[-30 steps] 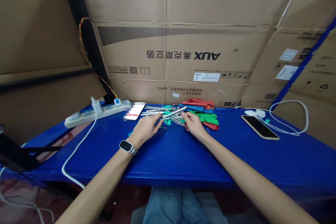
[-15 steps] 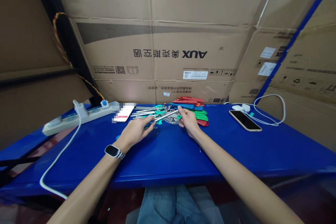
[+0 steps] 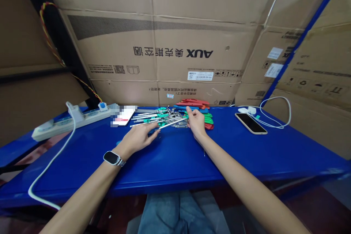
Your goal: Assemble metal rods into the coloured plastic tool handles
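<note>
My left hand (image 3: 139, 138) pinches one end of a thin metal rod (image 3: 172, 122) just above the blue table (image 3: 175, 157); a smartwatch (image 3: 112, 158) sits on that wrist. My right hand (image 3: 195, 121) is curled at the rod's other end, its fingers closed on something small by the green plastic pieces (image 3: 207, 119). Behind the rod lies a heap of metal rods with teal caps (image 3: 156, 117). Red and blue plastic pieces (image 3: 193, 104) are stacked at the back.
A white power strip (image 3: 74, 119) with a white cable (image 3: 55, 157) lies at the left. A phone (image 3: 251, 123) with a white charger cable (image 3: 274, 111) lies at the right. A white card (image 3: 123, 116) rests beside the rods. Cardboard boxes (image 3: 170, 44) wall the back.
The view has shifted right and slightly up. Both hands stay at the rod pile; the right hand has lifted and curled more at the rod's end.
</note>
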### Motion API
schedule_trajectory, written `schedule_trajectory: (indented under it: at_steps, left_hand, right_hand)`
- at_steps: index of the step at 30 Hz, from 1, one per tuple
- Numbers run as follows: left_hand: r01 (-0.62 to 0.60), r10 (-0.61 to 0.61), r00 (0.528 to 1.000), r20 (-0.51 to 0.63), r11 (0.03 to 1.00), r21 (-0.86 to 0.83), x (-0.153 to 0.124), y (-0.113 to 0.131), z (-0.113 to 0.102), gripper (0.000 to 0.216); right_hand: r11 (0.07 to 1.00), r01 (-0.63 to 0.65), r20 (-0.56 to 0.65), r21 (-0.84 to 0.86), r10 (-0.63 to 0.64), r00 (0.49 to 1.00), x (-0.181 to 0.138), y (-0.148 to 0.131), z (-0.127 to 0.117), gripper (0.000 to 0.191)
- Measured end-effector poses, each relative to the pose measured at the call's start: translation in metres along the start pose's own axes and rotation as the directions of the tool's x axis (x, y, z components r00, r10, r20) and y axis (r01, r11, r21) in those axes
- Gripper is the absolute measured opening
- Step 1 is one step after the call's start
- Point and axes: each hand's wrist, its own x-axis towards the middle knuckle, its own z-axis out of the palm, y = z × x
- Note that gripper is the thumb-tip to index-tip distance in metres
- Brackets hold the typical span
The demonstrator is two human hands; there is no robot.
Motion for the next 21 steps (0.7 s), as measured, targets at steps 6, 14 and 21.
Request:
schedule_trajectory:
  at_steps: [6,14,21]
  left_hand:
    - [0.005,-0.005,1.000,0.006,1.000,-0.011,0.001,0.003,0.001,0.032]
    - [0.013,-0.011,0.999,0.050,1.000,-0.027,0.001,0.006,0.003,0.033]
    - [0.021,-0.020,0.999,0.050,0.999,-0.031,0.002,0.009,0.007,0.031]
  right_hand:
    - [0.972,0.156,0.094,-0.176,-0.141,0.986,-0.005,0.004,0.005,0.053]
    - [0.972,0.172,0.017,-0.160,-0.171,0.985,-0.012,0.007,0.012,0.043]
    - [0.987,0.026,0.027,-0.159,-0.021,0.999,-0.016,0.000,0.017,0.039]
